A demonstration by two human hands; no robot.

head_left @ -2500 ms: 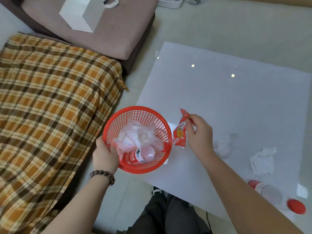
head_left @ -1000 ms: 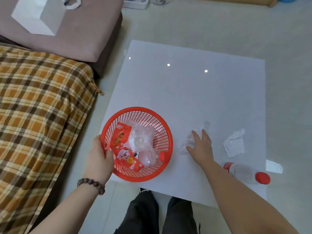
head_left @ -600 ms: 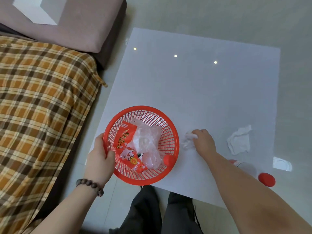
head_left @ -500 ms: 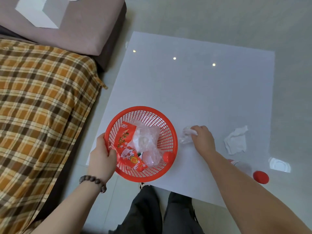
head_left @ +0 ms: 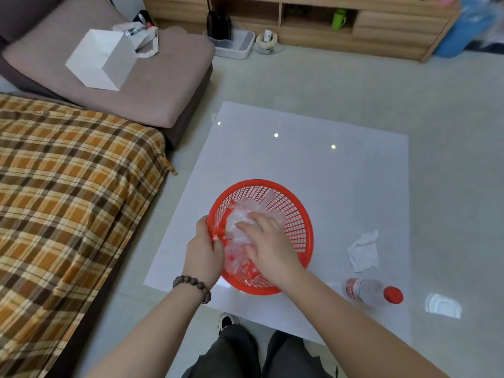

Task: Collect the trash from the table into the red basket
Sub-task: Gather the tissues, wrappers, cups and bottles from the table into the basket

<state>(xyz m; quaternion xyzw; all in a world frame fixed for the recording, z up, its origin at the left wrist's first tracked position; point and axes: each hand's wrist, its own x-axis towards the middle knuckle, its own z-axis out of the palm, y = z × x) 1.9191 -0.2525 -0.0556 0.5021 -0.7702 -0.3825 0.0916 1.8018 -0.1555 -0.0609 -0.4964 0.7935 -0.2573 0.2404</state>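
Two hands now meet at the red basket [head_left: 300, 230]: the left hand [head_left: 203, 252] grips its near rim as before, while the right hand [head_left: 268, 245], which was pinching a clear plastic wrapper on the white table [head_left: 313, 165] half a second ago, lies spread, fingers open, on the clear plastic [head_left: 240, 222] inside. The crumpled tissue [head_left: 364, 251] and plastic bottle [head_left: 368, 291] remain on the table, right of the basket.

nothing here can be read. the plastic bottle [head_left: 366, 291] lying at the near right of the table [head_left: 313, 165] has a red label, but its print is too small and blurred. the red wrappers [head_left: 246, 270] in the red basket [head_left: 300, 230] show no legible letters either.
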